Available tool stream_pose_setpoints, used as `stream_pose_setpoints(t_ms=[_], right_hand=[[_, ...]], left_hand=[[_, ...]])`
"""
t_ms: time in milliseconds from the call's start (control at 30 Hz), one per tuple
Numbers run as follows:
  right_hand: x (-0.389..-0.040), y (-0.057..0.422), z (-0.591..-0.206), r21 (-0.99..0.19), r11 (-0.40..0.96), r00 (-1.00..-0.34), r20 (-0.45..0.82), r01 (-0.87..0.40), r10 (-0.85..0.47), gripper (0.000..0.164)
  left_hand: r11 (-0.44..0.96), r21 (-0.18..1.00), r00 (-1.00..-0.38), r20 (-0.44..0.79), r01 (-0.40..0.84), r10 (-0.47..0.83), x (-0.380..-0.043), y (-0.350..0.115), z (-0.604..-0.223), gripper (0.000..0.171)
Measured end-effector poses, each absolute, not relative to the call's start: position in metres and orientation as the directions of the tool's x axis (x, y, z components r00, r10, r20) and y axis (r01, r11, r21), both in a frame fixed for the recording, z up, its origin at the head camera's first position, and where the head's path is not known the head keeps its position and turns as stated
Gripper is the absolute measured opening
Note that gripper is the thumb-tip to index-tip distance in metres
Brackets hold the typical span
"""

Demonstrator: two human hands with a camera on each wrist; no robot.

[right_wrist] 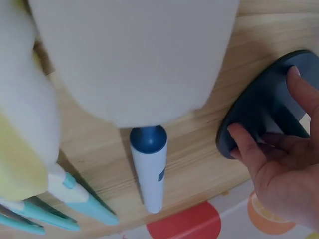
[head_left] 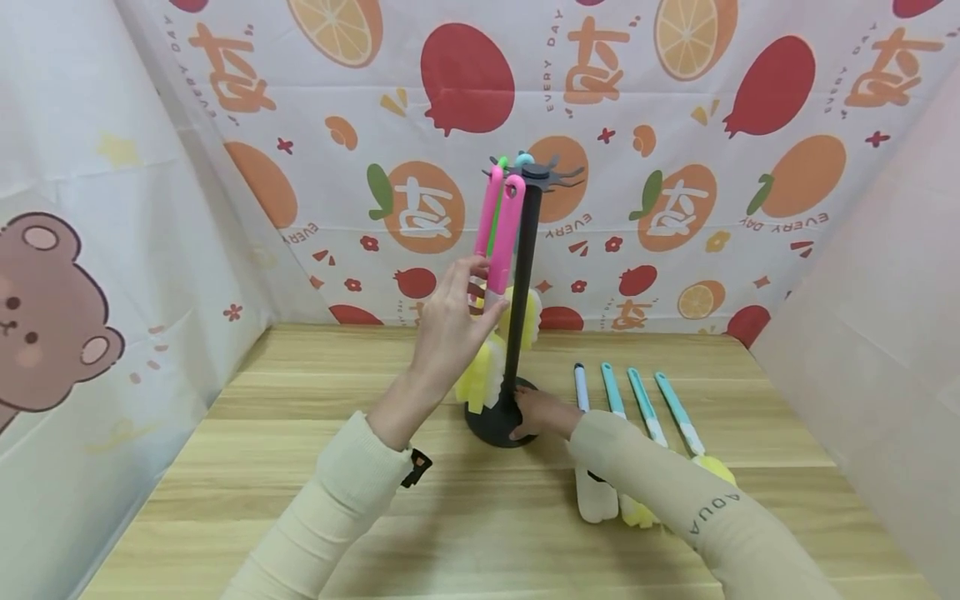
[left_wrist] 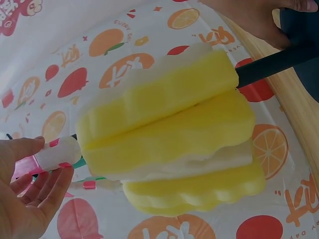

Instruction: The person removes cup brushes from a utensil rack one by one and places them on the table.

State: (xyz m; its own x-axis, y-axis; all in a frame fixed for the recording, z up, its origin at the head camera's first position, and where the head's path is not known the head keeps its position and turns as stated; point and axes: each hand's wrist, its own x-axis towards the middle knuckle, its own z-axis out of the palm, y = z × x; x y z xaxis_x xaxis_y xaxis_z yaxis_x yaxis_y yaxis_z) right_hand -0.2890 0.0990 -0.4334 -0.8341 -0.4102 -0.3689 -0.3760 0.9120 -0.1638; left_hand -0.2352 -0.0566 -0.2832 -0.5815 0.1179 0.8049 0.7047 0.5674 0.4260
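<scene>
A black stand (head_left: 527,267) with a hooked top stands upright on the table. Sponge brushes hang from its hooks, among them a pink-handled brush (head_left: 507,237) facing me and another pink one (head_left: 489,208) beside it. My left hand (head_left: 450,321) pinches the front brush low on its handle, at the white collar. Below the fingers hangs its yellow-and-white sponge head (left_wrist: 169,109). My right hand (head_left: 543,414) grips the foot of the stand, thumb and fingers on the round black base (right_wrist: 249,117). Green and light-blue handles show partly behind the pink ones.
Right of the stand, several sponge brushes lie in a row on the wooden table (head_left: 300,467). One has a pale handle (head_left: 581,387) and a white head (head_left: 597,500); the others have teal handles (head_left: 678,408). A fruit-printed curtain (head_left: 322,167) hangs behind.
</scene>
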Motion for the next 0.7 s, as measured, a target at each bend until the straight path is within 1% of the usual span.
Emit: stream_pose_setpoints(t_ms=[233,600,700], right_hand=[[-0.2909,0.1034,-0.4311,-0.147,0.901,-0.804,-0.410,-0.408,-0.431,0.078],[-0.2917,0.1047,-0.4339,-0.098,0.887,-0.798,-0.402,-0.451,-0.450,0.076],[-0.2915,0.1045,-0.4328,-0.110,0.888,-0.799,-0.398,-0.446,-0.451,0.076]], left_hand=[[0.572,0.412,-0.569,0.813,0.709,0.121,-0.2317,-0.0579,-0.2811,0.050],[0.545,0.400,-0.550,0.823,0.737,0.140,-0.2267,-0.0595,-0.2744,0.049],[0.532,0.410,-0.553,0.822,0.741,0.137,-0.2254,-0.0607,-0.2740,0.050]])
